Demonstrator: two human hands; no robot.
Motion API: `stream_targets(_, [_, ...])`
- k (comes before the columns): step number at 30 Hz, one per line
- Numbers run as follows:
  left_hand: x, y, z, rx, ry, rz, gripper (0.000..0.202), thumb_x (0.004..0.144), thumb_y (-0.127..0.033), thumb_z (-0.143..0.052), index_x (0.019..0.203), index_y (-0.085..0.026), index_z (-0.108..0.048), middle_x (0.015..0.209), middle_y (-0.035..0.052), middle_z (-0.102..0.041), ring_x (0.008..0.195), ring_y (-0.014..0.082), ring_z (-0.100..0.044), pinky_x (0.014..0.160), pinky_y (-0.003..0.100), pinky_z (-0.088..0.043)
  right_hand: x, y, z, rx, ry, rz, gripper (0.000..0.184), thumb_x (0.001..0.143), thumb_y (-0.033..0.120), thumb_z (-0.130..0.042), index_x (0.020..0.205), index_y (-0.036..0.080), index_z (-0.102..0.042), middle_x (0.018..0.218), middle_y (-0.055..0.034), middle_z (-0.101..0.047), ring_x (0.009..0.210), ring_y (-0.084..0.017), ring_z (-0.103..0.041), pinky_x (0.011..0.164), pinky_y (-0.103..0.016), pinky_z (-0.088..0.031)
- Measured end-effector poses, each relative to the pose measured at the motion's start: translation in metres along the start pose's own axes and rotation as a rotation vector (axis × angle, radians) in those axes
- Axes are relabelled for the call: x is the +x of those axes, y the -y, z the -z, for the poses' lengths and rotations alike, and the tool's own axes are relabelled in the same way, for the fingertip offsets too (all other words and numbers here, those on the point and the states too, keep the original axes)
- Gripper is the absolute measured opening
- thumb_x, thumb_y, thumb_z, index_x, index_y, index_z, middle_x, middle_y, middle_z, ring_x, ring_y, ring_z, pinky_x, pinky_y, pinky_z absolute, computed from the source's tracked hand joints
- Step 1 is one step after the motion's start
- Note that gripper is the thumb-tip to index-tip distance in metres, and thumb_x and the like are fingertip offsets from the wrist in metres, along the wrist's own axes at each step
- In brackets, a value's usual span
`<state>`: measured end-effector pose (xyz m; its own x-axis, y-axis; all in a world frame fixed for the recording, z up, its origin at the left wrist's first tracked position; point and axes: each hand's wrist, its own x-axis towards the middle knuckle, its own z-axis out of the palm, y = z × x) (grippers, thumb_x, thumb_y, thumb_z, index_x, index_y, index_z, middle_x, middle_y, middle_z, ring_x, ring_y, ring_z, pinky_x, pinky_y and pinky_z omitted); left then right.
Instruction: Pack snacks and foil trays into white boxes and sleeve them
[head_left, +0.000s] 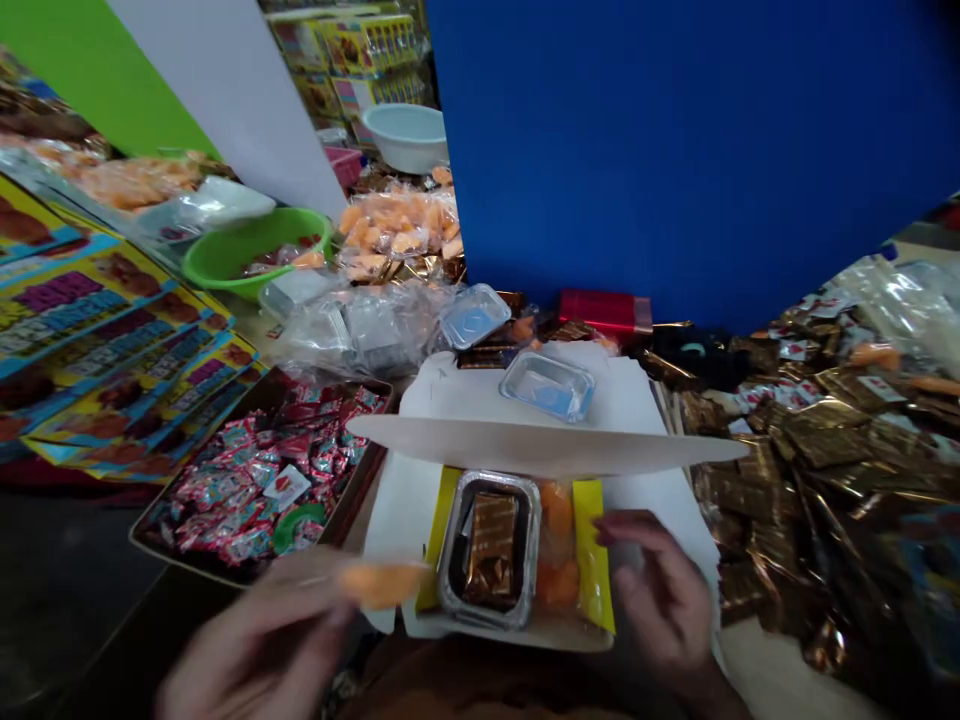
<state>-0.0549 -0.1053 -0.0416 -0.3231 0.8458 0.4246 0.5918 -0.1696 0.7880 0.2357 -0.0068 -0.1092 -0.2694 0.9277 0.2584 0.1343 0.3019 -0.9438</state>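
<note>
In the lower left of the frame, the left hand (262, 640) is pinching an orange packet (384, 584) by its left end. The hand is heavily blurred, so the exact finger placement cannot be told. The packet's long axis is running almost level across the picture, and its free end is pointing right, reaching the left yellow edge of the open box (594, 590) at the bottom centre.

Inside the box, a foil tray (451, 590) is sitting on the left side with a gold-wrapped bar (491, 550) lying lengthwise in it. More orange sweets (556, 560) are filling the narrow space to the tray's right. That orange-filled space is lying on the far side of the tray from the held packet, and it is nearer the right hand (660, 595).

The right hand is resting at the lower right with its fingers loosely curled and apart, gripping nothing. Its fingertips are touching the box's right yellow flap. The box lid (540, 445) is standing open just above the tray, stretching wide across the middle of the frame.

Beyond the lid, an empty foil tray (547, 385) is lying on white card. A tray of red-wrapped sweets (247, 480) is sitting at the left, a heap of gold wrappers (810, 500) is filling the right, and a green bowl (247, 250) is standing in the upper left.
</note>
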Motion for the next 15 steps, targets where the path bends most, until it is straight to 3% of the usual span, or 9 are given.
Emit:
stream_targets(2, [0.0,-0.011,-0.031,-0.096,0.346,-0.112,0.024,0.084,-0.015,-0.057,0.097,-0.032,-0.066,0.08,-0.0047,-0.071,0.072,0.013,-0.066,0.062,0.025,-0.055,0.0,0.022,-0.01,0.084,0.337,-0.063,0.057,0.085,0.038,-0.064,0.137,0.027,-0.044,0.126,-0.009,-0.058,0.113,-0.024,-0.058,0.093,-0.036,-0.05])
stream_targets(3, [0.006,-0.012,-0.044,-0.103,0.52,-0.153,0.024,0.085,-0.014,-0.056,0.101,-0.028,-0.065,0.087,-0.0013,-0.072,0.077,0.0133,-0.067,0.066,0.025,-0.056,0.001,0.029,-0.014,0.111,0.426,-0.117,0.06,0.086,0.038,-0.063,0.141,0.028,-0.038,0.13,-0.0088,-0.057,0.116,-0.024,-0.058,0.095,-0.036,-0.05])
stream_targets(5, [0.021,-0.007,-0.063,0.027,0.757,-0.222,0.027,0.089,-0.023,-0.056,0.115,-0.023,-0.06,0.113,0.0072,-0.069,0.105,0.0204,-0.064,0.088,0.037,-0.054,0.002,0.031,-0.02,0.085,0.433,-0.209,0.055,0.092,0.034,-0.054,0.143,0.03,-0.033,0.127,-0.0084,-0.059,0.111,-0.022,-0.062,0.091,-0.035,-0.053])
stream_targets(8, [0.031,0.013,-0.076,0.384,0.829,-0.268,0.052,0.084,-0.044,-0.062,0.13,-0.02,-0.052,0.145,0.0151,-0.048,0.133,0.0357,-0.043,0.107,0.066,-0.03,0.003,0.015,-0.023,-0.26,0.219,-0.185,0.063,0.093,0.034,-0.051,0.148,0.024,-0.023,0.132,-0.0151,-0.055,0.117,-0.028,-0.058,0.092,-0.045,-0.052])
stream_targets(11, [0.024,0.031,-0.079,0.541,0.808,-0.235,0.055,0.084,-0.044,-0.061,0.132,-0.019,-0.05,0.152,0.0155,-0.038,0.136,0.0379,-0.037,0.106,0.069,-0.026,0.001,0.002,-0.022,-0.677,0.036,0.033,0.06,0.088,0.034,-0.058,0.142,0.018,-0.036,0.141,-0.019,-0.047,0.132,-0.036,-0.041,0.106,-0.061,-0.034])
stream_targets(13, [0.018,0.035,-0.081,0.556,0.788,-0.226,0.056,0.084,-0.041,-0.061,0.134,-0.019,-0.049,0.153,0.0145,-0.036,0.137,0.0371,-0.036,0.106,0.067,-0.028,0.0,0.002,-0.02,-0.801,0.081,0.099,0.043,0.089,0.032,-0.058,0.129,0.018,-0.05,0.134,-0.0151,-0.055,0.133,-0.037,-0.039,0.109,-0.066,-0.024])
stream_targets(15, [0.014,0.036,-0.084,0.532,0.77,-0.225,0.057,0.083,-0.041,-0.062,0.134,-0.019,-0.049,0.152,0.014,-0.038,0.136,0.0366,-0.037,0.105,0.064,-0.032,0.001,0.007,-0.017,-0.829,0.225,0.07,0.026,0.091,0.029,-0.055,0.115,0.021,-0.06,0.118,-0.0091,-0.065,0.13,-0.036,-0.041,0.108,-0.068,-0.021])
